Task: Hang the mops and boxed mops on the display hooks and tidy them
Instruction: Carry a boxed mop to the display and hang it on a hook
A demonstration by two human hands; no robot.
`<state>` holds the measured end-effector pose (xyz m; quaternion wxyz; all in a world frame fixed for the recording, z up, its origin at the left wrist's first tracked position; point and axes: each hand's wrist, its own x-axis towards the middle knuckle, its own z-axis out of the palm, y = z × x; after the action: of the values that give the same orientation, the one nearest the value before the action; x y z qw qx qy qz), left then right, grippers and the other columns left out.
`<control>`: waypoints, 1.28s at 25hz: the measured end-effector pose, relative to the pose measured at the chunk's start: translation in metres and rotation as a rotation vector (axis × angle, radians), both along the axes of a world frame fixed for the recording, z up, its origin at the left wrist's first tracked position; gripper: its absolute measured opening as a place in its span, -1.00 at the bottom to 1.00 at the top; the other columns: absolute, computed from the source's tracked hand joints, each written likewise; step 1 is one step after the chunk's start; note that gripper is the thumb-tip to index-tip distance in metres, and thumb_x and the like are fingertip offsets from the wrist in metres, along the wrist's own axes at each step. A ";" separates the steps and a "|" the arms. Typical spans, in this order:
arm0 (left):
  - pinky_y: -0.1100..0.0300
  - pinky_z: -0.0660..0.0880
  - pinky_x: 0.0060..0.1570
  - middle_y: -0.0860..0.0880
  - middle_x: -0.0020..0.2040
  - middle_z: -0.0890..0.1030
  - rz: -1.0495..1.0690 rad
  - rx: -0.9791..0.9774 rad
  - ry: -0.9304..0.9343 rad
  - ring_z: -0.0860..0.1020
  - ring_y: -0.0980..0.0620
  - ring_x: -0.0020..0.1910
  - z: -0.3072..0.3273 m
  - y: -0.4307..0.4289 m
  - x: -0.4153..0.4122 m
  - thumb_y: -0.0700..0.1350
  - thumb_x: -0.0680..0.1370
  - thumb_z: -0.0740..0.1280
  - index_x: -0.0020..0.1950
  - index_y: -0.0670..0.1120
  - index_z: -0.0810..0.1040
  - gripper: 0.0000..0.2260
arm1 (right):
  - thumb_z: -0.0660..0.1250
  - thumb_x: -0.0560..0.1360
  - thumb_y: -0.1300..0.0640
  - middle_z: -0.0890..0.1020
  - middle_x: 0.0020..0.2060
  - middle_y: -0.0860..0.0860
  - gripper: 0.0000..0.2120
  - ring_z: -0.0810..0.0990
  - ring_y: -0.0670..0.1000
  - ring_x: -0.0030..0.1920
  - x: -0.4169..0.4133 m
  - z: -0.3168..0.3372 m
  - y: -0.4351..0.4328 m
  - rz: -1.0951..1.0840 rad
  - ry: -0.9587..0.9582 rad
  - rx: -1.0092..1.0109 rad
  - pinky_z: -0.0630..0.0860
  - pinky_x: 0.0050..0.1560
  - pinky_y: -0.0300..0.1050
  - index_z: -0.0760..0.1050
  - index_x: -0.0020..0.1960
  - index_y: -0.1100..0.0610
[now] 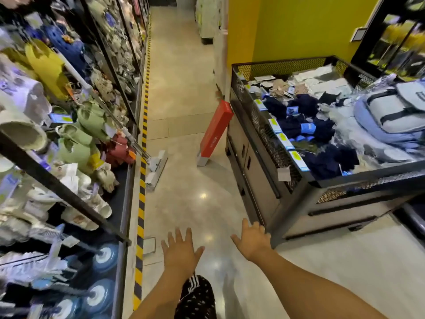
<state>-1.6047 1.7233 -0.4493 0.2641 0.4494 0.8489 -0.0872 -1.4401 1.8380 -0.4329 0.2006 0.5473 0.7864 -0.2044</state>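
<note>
A long red boxed mop (216, 130) leans upright against the corner of the mesh bin (253, 125), its grey end on the floor. Across the aisle a flat mop (156, 168) with a white head rests on the floor, and its pole slants up into the left shelf. Several round blue-and-white mop heads (104, 257) hang low on the left rack. My left hand (180, 252) and my right hand (254, 240) reach forward over the floor with fingers spread. Both hold nothing and are well short of the mops.
Slippers and clogs (76, 139) fill the left shelving, edged by a yellow-black floor stripe (140, 217). The mesh bin on the right holds socks and a backpack (395, 111). A yellow wall (287, 31) stands behind it. The tiled aisle (181, 77) runs ahead between them.
</note>
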 end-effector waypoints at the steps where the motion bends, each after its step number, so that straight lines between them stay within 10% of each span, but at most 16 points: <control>1: -0.19 -0.08 0.50 -0.18 0.60 -0.13 -0.037 0.007 -0.010 -0.10 -0.25 0.56 0.000 0.021 -0.021 0.29 0.61 0.00 0.60 -0.01 -0.16 -0.32 | 0.02 0.61 -0.24 0.23 0.46 0.23 -0.31 0.24 0.24 0.43 -0.019 0.002 0.021 -0.015 -0.006 0.002 0.25 0.36 0.15 -0.06 0.57 0.11; 10: -0.16 0.04 0.49 -0.17 0.60 -0.03 -0.036 0.024 -0.004 0.02 -0.24 0.56 0.015 0.177 -0.209 0.30 0.60 -0.01 0.60 -0.05 -0.14 -0.30 | 0.07 0.59 -0.25 0.25 0.44 0.22 -0.27 0.28 0.21 0.41 -0.198 0.022 0.154 -0.108 0.100 -0.004 0.30 0.34 0.12 -0.11 0.58 0.12; 32: -0.16 -0.06 0.49 -0.17 0.60 -0.06 -0.293 0.054 -0.016 -0.03 -0.25 0.56 0.002 0.667 -0.377 0.34 0.57 0.02 0.60 -0.04 -0.16 -0.24 | 0.21 0.56 -0.21 0.23 0.44 0.24 -0.21 0.26 0.24 0.43 -0.358 -0.005 0.629 -0.399 0.192 -0.045 0.29 0.36 0.15 -0.09 0.57 0.15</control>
<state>-1.9816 2.3899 -0.4470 0.2432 0.5761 0.7742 -0.0981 -1.7984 2.4673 -0.4374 0.0924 0.6655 0.6733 -0.3086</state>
